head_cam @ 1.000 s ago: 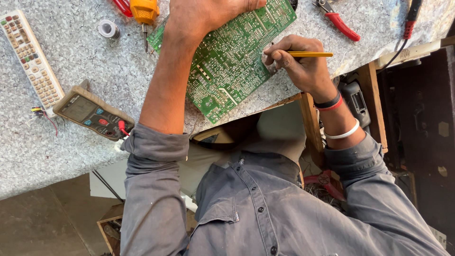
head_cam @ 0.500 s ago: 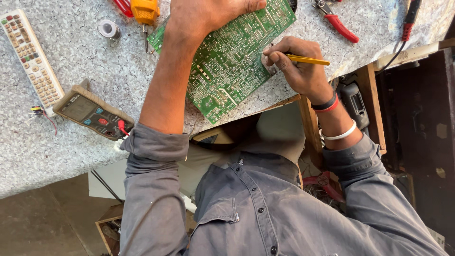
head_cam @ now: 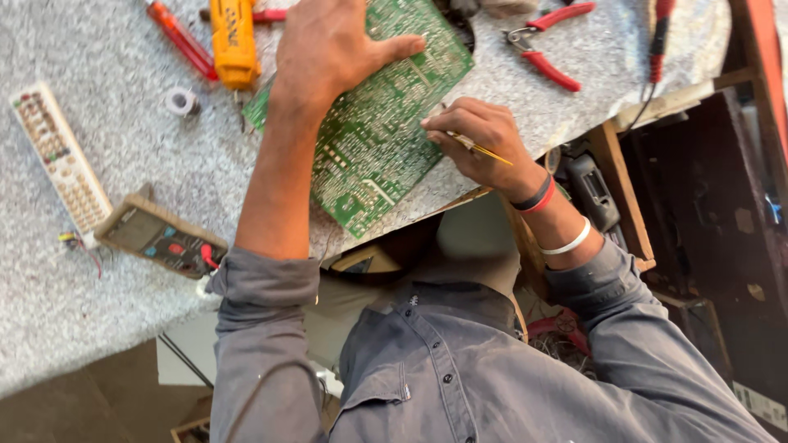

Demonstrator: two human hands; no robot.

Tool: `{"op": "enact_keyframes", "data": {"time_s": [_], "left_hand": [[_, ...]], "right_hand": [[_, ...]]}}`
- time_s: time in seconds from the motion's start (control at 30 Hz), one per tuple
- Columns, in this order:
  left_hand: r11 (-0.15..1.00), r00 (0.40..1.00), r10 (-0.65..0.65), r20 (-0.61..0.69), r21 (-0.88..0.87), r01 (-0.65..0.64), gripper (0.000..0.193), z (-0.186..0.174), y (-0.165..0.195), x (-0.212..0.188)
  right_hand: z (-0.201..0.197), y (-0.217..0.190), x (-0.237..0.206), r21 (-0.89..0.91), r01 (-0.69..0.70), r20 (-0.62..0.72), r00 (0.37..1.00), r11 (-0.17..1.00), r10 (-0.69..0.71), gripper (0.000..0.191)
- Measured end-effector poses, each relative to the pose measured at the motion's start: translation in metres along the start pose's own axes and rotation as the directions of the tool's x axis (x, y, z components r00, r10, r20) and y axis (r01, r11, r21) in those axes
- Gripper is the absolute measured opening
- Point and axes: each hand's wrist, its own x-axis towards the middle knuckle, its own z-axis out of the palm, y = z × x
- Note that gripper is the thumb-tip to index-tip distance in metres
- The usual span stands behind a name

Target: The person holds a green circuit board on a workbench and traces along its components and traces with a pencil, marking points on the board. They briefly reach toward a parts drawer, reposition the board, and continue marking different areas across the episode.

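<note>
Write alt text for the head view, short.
A person's left hand presses flat on a green circuit board on a speckled grey worktop, while the right hand holds a thin yellow tool at the board's edge. A multimeter, remote control and red-handled pliers lie around.

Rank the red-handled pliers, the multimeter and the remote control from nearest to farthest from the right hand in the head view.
1. Red-handled pliers: just beyond the right hand, toward the bench's far edge.
2. Multimeter: across the green circuit board, past the left forearm.
3. Remote control: farthest out, beyond the multimeter on the grey bench top.
</note>
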Motion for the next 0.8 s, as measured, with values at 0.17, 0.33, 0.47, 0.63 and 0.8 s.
{"op": "enact_keyframes", "data": {"time_s": [0.17,0.33,0.47,0.63,0.8], "left_hand": [[0.978,0.958,-0.200,0.207,-0.014,0.207,0.106,-0.020,0.018,0.010],[0.956,0.902,-0.286,0.323,0.031,0.292,0.112,-0.024,0.028,0.017],[0.961,0.911,-0.275,0.306,0.066,0.268,0.111,-0.024,0.025,0.015],[0.956,0.905,-0.289,0.312,0.040,0.292,0.111,-0.028,0.025,0.012],[0.955,0.908,-0.283,0.310,0.001,0.297,0.110,-0.031,0.027,0.012]], "right_hand": [[-0.006,-0.003,0.001,0.021,0.013,0.006,1.000,1.000,-0.013,0.016],[-0.006,-0.008,0.003,0.022,-0.002,-0.016,1.000,1.000,0.003,0.016],[-0.006,-0.010,0.002,0.003,0.011,-0.025,1.000,1.000,-0.011,0.016],[-0.003,-0.014,0.002,-0.020,0.025,-0.025,0.999,0.999,-0.026,0.015],[-0.001,-0.016,0.004,-0.003,-0.024,-0.029,0.999,1.000,0.024,0.015]]}}
